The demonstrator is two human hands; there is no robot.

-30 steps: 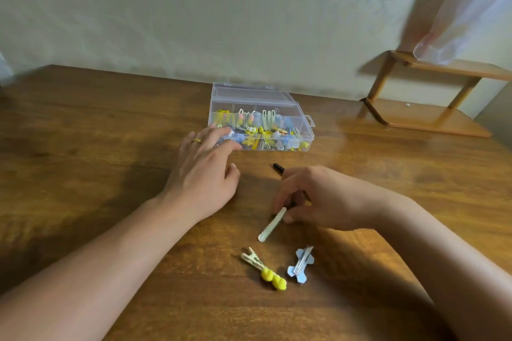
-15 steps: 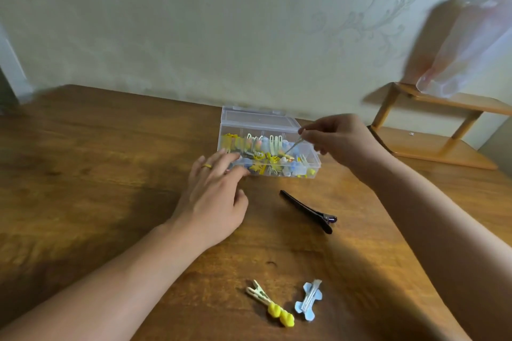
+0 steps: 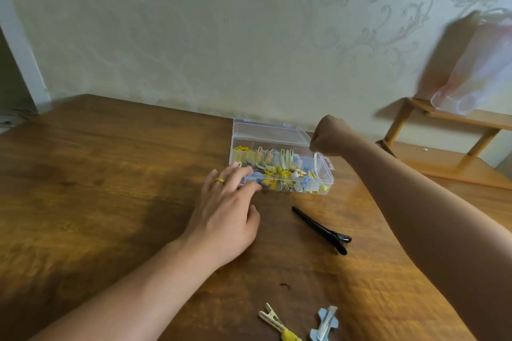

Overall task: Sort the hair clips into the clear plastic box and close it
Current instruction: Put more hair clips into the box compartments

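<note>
The clear plastic box [image 3: 328,176] stands open near the table's far edge, its lid [image 3: 270,133] tipped back, with several yellow, blue and pale clips inside. My left hand [image 3: 224,212] lies flat on the table, fingertips touching the box's front left corner. My right hand [image 3: 329,135] hovers over the box's right end, fingers curled down on a pale green clip [image 3: 315,161] that hangs into the box. A long black clip [image 3: 321,229] lies in front of the box. A yellow clip [image 3: 275,322] and a blue clip [image 3: 325,322] lie at the near edge.
A low wooden shelf [image 3: 443,155] stands on the table at the right, with a thin plastic bag [image 3: 476,69] above it. The wall runs right behind the box. The wooden table [image 3: 97,188] stretches to the left.
My right hand picked the pale green clip off the table, carried it to the box and now holds it over the right end. My left hand stayed by the box.
</note>
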